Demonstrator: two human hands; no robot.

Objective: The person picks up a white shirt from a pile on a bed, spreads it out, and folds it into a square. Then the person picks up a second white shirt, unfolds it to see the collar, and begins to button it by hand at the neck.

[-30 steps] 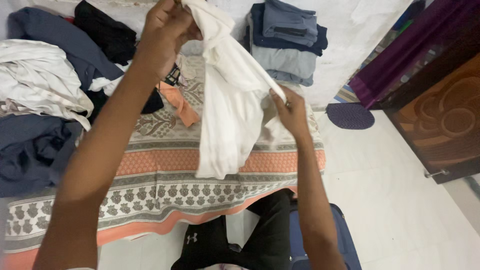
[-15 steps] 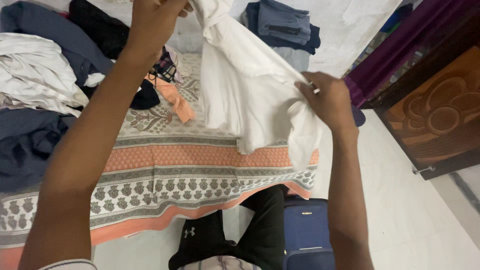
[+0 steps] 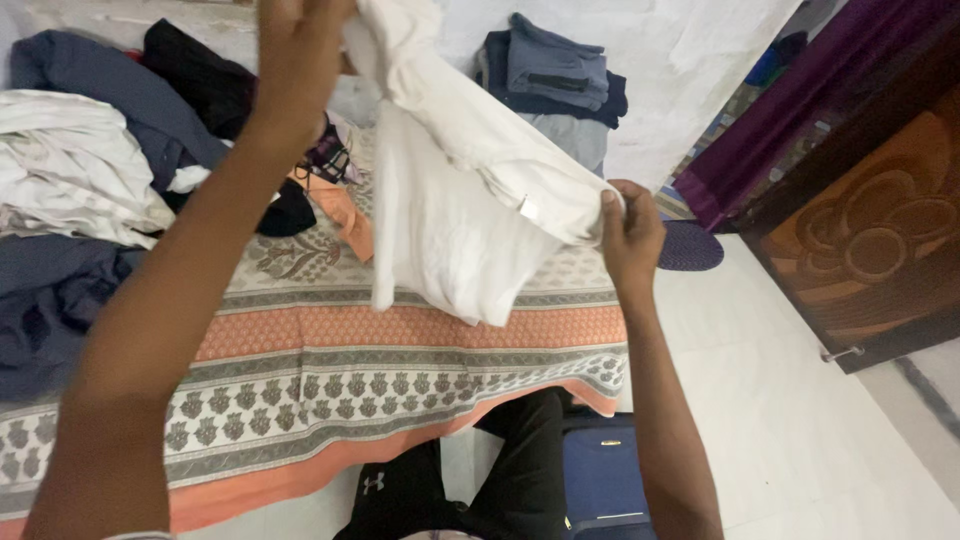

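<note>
Both hands, left hand and right hand, have fingers pinched shut on a soft, creased white garment.

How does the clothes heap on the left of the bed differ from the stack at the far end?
The heap is loose and crumpled; the stack is folded and squared. The heap sprawls wide; the stack is compact. The heap mixes white, navy and black; the stack is blue and grey. Both rest on the bed.

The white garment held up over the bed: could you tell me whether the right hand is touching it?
Touching. The head view shows the right hand pinching the edge of the white garment, cloth running straight into its fingers.
</note>
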